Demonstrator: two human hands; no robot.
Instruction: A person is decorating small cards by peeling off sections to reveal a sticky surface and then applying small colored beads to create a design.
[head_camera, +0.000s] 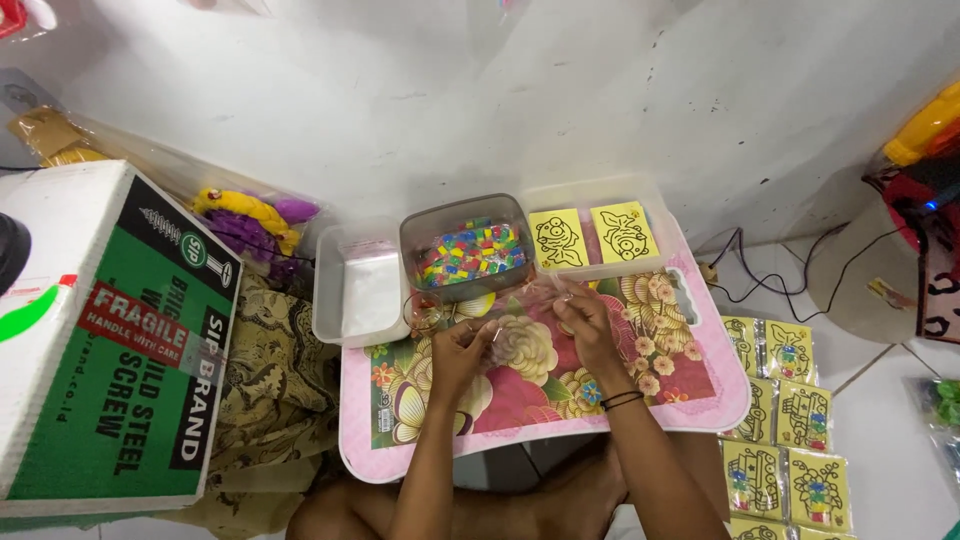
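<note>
Both hands (520, 335) pinch a clear bag (500, 305) just below the bead tub (468, 245).

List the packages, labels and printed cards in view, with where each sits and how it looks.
Large cardboard box, far left: white top, green and black printed side with a red label band.
Two yellow picture cards, in the clear tray behind the floral pink board: black line drawings.
Yellow bagged picture kits, on the floor at right: rows, clear wrappers, coloured bits inside.
</note>
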